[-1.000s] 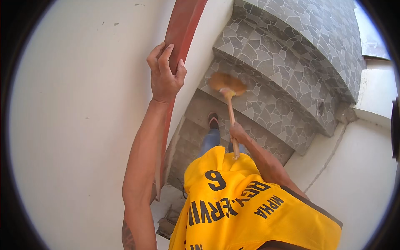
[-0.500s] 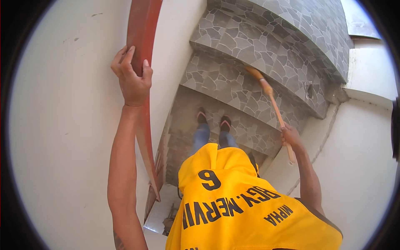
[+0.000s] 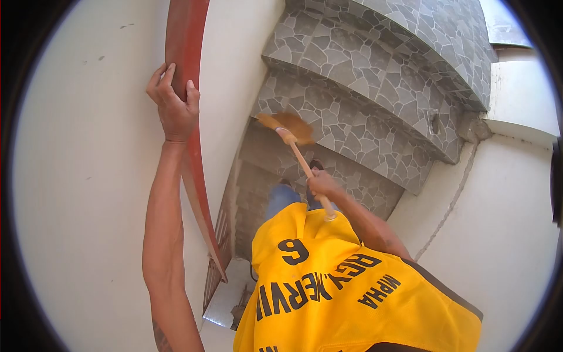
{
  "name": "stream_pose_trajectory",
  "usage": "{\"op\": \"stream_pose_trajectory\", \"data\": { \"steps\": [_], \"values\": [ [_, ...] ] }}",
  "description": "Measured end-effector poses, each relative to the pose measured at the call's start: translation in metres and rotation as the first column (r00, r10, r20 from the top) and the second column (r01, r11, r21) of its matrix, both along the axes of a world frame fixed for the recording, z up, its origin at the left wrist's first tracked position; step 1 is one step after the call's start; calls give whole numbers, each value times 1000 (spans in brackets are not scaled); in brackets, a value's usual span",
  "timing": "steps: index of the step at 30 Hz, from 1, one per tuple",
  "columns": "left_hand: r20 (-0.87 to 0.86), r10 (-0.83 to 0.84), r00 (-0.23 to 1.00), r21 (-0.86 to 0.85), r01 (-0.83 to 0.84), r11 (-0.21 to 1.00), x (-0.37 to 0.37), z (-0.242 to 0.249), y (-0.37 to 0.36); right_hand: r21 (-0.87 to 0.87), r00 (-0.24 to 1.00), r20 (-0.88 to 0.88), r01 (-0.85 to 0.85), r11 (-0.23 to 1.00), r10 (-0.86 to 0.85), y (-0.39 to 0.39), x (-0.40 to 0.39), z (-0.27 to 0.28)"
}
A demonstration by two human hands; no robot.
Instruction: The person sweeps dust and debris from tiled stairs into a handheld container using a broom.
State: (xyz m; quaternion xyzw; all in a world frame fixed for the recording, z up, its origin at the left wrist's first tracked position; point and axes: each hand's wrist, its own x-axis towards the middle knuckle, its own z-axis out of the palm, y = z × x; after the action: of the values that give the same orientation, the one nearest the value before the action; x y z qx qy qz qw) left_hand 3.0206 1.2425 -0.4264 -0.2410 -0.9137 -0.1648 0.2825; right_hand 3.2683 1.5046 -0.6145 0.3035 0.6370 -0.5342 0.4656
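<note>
My left hand (image 3: 176, 108) grips a red handrail (image 3: 189, 44), its thumb on one side and its fingers on the other. In my right hand (image 3: 324, 183) is the wooden handle of a soft broom (image 3: 299, 155), held closed-fisted near the handle's end. The broom's tan bristles (image 3: 296, 126) are fanned out and blurred at the left front edge of a stone-patterned step (image 3: 346, 120). Below that step my feet stand on a lower tread, partly hidden by the broom arm and my clothes.
Curved grey steps (image 3: 393, 56) rise ahead to the upper right. A white wall (image 3: 88, 188) runs along the left, and another white wall (image 3: 498, 217) with a grey seam stands to the right. A metal grille (image 3: 220, 240) shows beneath the handrail.
My right hand has swung left and closer to my body, bringing the broom from the middle of the step to its left edge. My left hand stays on the handrail.
</note>
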Motion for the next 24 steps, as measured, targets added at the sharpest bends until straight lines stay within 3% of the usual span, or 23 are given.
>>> {"op": "stream_pose_trajectory", "data": {
  "steps": [2,4,7,8,10,12,14,17,19,22,24],
  "values": [
    [-13,-6,1000,14,7,1000,5,1,0,-91,999,-38,3,996,-6,33,-24,38],
    [36,-10,999,93,7,996,8,-3,0,-68,998,-49,42,997,-46,59,-41,63],
    [-6,-52,999,117,52,992,6,-3,0,278,912,-373,-65,958,169,47,-55,60],
    [6,-45,999,115,44,992,3,-6,-3,453,871,-403,-75,888,279,28,-59,43],
    [34,-27,999,97,24,995,6,-3,-3,398,905,-351,-89,913,242,-3,-56,-21],
    [-1,-24,1000,54,24,998,5,-3,-4,418,809,-405,-251,873,426,-26,-34,-85],
    [-21,-27,999,32,27,999,3,-2,-6,300,763,-404,-411,861,505,-41,-12,-81],
    [-25,-23,999,50,24,998,4,-4,-7,-191,969,-79,-244,951,233,-24,-20,-2],
    [-25,-24,999,56,25,998,4,-4,-6,-408,983,182,53,911,24,19,-25,23],
    [-24,-16,1000,37,17,999,4,-3,-6,-119,990,-9,-141,983,141,39,-30,95],
    [12,-18,1000,87,16,996,7,-2,-2,38,961,-172,-214,976,217,51,-38,102]
  ]
}}
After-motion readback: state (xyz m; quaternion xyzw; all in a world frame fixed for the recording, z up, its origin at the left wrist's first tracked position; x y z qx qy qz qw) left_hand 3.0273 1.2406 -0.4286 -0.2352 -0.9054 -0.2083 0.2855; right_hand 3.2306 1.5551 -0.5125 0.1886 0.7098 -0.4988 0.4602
